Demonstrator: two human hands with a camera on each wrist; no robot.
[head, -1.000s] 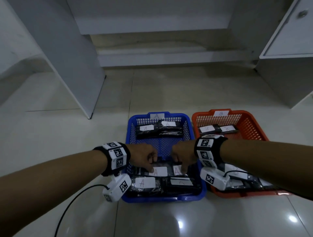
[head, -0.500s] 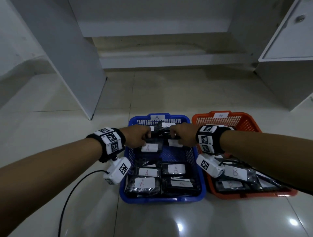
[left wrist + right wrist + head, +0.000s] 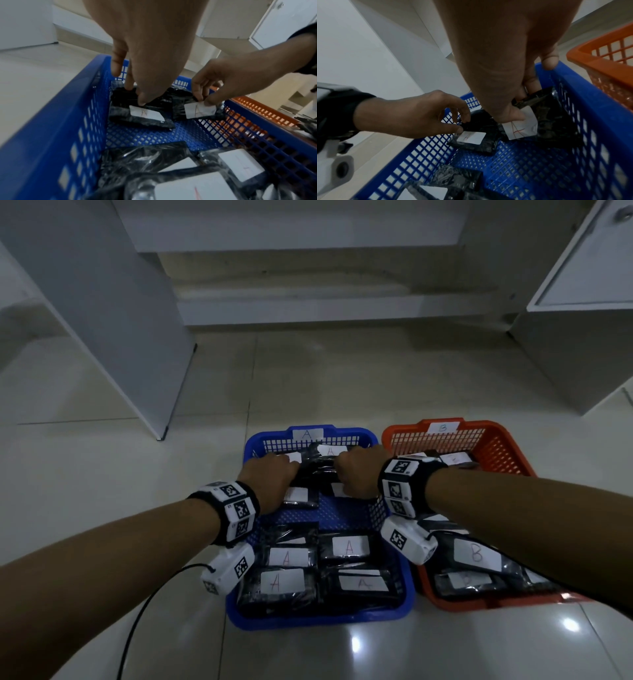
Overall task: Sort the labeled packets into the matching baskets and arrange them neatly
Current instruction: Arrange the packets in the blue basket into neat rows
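1. Both hands work at the far end of the blue basket (image 3: 322, 616), marked A, which sits on the floor just beside the orange basket (image 3: 507, 440), marked B.
2. The left hand (image 3: 270, 479) pinches a black A packet (image 3: 137, 115) by its far edge, thumb by the label and fingers (image 3: 127, 81) behind it. The grip looks meant to slide the packet back against the far wall.
3. The right hand (image 3: 359, 474) is clamped the same way on a second A packet (image 3: 544, 119), thumb on its white label. That packet lies tilted against the right wall, so it probably needs squaring up.
4. Four more A packets (image 3: 349, 547) lie flat in two rows at the near end, labels up, with bare mesh between them and the held pair. The B packets (image 3: 476, 554) sit in the orange basket.
5. A second ago both hands were at the near rows of the blue basket. Half a second ago they had reached its far end, and now they are lower there, gripping the two packets.
6. Sorting looks done; tidying of the far row remains.
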